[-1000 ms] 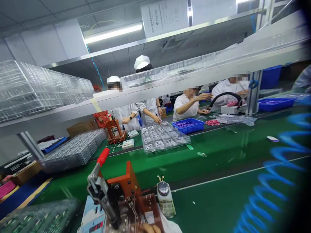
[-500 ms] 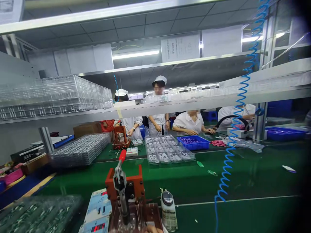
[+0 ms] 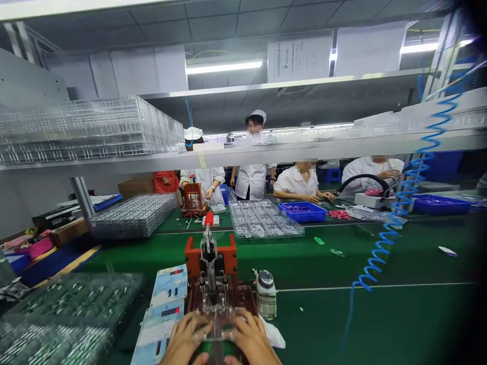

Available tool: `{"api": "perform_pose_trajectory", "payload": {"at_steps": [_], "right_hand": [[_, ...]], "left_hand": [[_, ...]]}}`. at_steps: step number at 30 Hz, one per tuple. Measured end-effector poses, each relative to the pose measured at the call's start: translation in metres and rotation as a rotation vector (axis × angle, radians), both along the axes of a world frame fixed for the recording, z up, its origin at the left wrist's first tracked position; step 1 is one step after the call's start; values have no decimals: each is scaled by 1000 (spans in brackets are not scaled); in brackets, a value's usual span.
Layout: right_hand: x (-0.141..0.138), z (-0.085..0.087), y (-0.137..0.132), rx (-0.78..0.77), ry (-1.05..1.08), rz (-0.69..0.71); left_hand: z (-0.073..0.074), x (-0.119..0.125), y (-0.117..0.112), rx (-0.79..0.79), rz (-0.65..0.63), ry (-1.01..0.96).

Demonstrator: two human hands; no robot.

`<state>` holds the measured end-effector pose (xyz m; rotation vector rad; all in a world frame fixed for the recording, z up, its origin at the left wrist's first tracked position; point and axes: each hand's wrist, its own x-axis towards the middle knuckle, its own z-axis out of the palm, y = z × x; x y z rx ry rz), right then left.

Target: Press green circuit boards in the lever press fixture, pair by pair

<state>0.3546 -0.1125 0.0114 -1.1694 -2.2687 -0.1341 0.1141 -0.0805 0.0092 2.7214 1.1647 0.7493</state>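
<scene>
My left hand (image 3: 184,337) and my right hand (image 3: 251,338) rest side by side at the base of an orange clamp fixture (image 3: 211,276), fingers curled over a clear plate (image 3: 213,332) with a green board under it. The fixture's lever with a red knob (image 3: 209,219) stands upright above them. Whether either hand grips the plate or only presses on it is not clear. Two pale meter boxes (image 3: 167,299) with red digits lie just left of the fixture. A small glass bottle (image 3: 265,295) stands to its right.
Trays of green boards (image 3: 64,314) lie at my left. A green conveyor belt (image 3: 342,268) carries clear trays (image 3: 262,220) and a blue bin (image 3: 302,210). A blue coiled hose (image 3: 395,218) hangs on the right. People in white coats work across the belt.
The view has tilted down and steadied. Both my hands have come into view at the fixture's base. The coiled hose now appears further right.
</scene>
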Motion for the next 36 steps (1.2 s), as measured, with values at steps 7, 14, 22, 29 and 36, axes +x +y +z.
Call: {"api": "perform_pose_trajectory", "payload": {"at_steps": [7,14,22,29,36], "right_hand": [[20,54,-12,-141,363,-100],[25,138,13,34,724,-111],[-13,204,91,-358,1003,58],[-43,232,101,-491,972,165],[-41,238,99,-428,988,219]], "left_hand": [[10,-3,-12,-303,140,-192],[17,-1,-10,-403,82,-219],[27,0,-13,-345,88,-176],[33,-1,-12,-392,56,-172],[24,-8,-9,-421,19,-202]]}}
